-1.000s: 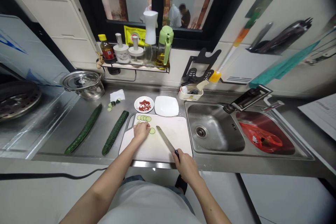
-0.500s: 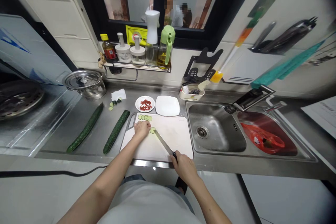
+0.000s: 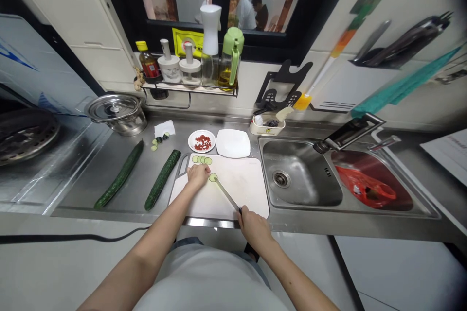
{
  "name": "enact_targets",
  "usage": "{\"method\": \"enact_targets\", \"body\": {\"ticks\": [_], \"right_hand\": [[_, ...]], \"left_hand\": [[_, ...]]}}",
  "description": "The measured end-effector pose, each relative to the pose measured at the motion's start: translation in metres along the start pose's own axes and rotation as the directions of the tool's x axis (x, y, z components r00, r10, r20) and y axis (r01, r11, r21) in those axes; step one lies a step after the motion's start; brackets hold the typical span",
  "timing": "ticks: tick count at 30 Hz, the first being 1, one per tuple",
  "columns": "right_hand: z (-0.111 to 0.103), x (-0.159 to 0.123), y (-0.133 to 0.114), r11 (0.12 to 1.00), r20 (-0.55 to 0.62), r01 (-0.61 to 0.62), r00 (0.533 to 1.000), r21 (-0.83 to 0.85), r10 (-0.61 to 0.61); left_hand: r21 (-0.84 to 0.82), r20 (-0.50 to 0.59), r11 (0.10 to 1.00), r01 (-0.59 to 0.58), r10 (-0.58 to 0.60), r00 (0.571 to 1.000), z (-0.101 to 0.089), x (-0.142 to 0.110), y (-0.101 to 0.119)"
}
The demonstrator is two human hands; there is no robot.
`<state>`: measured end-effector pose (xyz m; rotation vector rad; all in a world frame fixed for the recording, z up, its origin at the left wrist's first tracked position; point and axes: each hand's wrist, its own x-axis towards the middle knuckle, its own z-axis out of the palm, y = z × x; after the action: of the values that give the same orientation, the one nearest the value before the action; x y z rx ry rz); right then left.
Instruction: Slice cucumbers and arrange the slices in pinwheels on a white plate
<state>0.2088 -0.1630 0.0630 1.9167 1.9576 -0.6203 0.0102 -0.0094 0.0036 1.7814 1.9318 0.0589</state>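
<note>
My right hand [image 3: 255, 226] is closed around the handle of a kitchen knife [image 3: 228, 194], its blade slanting away to the left over the white cutting board [image 3: 248, 175]. At the blade's tip lies one round cucumber slice [image 3: 213, 177]. Just left of that slice, my left hand [image 3: 199, 175] rests low over the board with curled fingers; whatever they may hold is hidden. Behind it, several cucumber slices [image 3: 202, 160] overlap in a row along the board's far edge. Two whole-looking cucumbers [image 3: 162, 180] [image 3: 119, 175] lie on the steel counter to the left.
Beyond the board stand a plate of chopped red pieces [image 3: 202, 142] and a white square plate [image 3: 233, 143]. Cucumber scraps [image 3: 156, 143] lie by a white tissue [image 3: 165, 129]. A lidded pot [image 3: 118, 112] is at the back left; the sink [image 3: 301, 175] is at the right.
The view has tilted slightly. Both hands keep nearly the same places, and the knife tip stays by the single slice.
</note>
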Motion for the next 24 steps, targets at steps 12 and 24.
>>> {"method": "enact_targets", "body": {"ticks": [12, 24], "right_hand": [[-0.009, 0.007, 0.001, 0.999, -0.005, 0.049, 0.999, -0.023, -0.05], [0.002, 0.021, 0.0, 0.997, -0.054, 0.072, 0.996, -0.022, -0.073]], "left_hand": [[0.009, 0.015, 1.0, 0.012, -0.012, 1.0, -0.005, -0.002, 0.004], [0.017, 0.037, 1.0, 0.022, -0.023, 0.999, -0.007, 0.0, 0.004]]}}
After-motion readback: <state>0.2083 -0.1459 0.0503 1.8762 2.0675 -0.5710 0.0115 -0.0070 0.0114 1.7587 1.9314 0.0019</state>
